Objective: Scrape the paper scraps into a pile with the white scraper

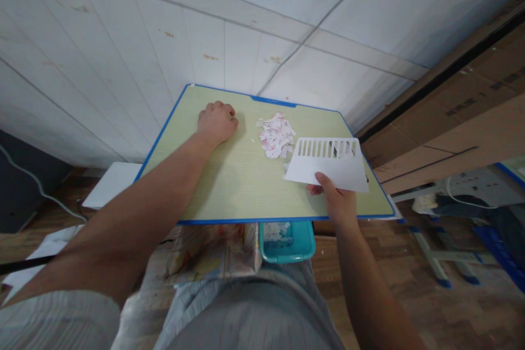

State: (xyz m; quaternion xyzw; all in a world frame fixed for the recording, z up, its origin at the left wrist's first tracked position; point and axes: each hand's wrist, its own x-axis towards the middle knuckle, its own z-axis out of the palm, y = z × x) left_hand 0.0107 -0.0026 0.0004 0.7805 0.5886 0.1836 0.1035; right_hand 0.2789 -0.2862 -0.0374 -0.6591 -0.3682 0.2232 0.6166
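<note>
Right hand (338, 194) pinches white slotted sheet (305, 170) near pale-green tabletop's (246, 191) right edge; left hand (219, 122) half-curled, grip unclear, gap to pinkish-white scraps (276, 135).

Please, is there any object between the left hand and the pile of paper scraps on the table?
Only one tiny loose scrap lies on the tabletop between the left hand and the pile of paper scraps. Nothing else visible stands in that gap.
</note>
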